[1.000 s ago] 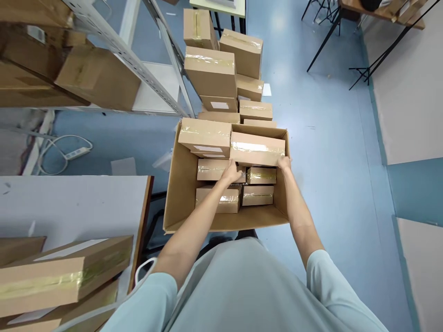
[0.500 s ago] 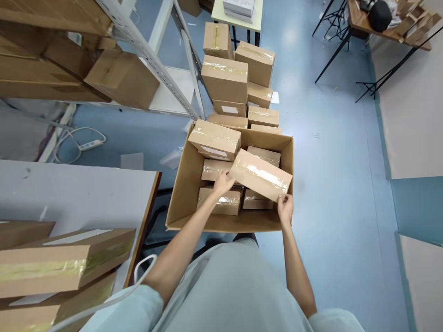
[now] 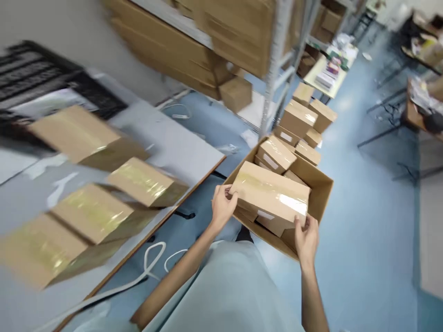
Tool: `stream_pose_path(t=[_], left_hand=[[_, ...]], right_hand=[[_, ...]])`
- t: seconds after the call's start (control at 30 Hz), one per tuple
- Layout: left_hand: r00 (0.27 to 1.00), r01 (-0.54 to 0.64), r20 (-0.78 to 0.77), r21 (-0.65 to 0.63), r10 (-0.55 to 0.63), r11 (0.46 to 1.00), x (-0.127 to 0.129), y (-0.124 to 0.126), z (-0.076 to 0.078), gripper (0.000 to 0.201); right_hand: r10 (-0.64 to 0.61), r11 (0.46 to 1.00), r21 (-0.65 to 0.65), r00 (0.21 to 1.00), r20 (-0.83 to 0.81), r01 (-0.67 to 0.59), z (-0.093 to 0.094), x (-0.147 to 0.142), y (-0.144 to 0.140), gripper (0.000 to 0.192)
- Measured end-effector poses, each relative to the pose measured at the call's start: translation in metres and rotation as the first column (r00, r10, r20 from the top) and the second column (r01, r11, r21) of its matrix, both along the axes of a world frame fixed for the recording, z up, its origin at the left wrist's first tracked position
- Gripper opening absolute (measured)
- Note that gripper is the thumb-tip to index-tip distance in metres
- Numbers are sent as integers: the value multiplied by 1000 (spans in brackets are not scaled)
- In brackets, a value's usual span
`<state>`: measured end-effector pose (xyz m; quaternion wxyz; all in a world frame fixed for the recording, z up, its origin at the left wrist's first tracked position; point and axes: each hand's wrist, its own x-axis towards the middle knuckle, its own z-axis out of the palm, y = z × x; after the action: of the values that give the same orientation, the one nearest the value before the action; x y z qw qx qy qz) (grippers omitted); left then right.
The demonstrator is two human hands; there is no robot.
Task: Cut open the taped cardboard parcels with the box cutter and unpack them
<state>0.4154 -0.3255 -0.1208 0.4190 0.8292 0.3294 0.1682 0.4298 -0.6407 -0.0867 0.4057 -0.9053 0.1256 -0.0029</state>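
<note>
Mid-job, I'd say: one taped box [image 3: 272,186] is held up over the open carton [image 3: 321,186], not yet set down. Other boxes [image 3: 278,154] lie in the carton — can't get a full count, the held one blocks the view — so prob. more to handle. Several boxes [image 3: 92,212] sit on the table [image 3: 183,143]; a stack [image 3: 296,117] stands just past the carton. L hand [image 3: 224,205]: part-curled, thumb & fingers pinching the held box's near-L corner. R hand [image 3: 306,237]: same, at its near-R corner.
</note>
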Motion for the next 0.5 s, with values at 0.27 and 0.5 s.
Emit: stream_pose_path(t=[0.27,0.5], left_hand=[[794,-391,557,159,245,907,-56,117,144,28],[654,-528,719,212,235,822,-194,293,245,43]], right_hand=[[155,968,145,941,300,-206,93,-8,148,74],[456,727,246,719,525,-641,118,-96,340,72]])
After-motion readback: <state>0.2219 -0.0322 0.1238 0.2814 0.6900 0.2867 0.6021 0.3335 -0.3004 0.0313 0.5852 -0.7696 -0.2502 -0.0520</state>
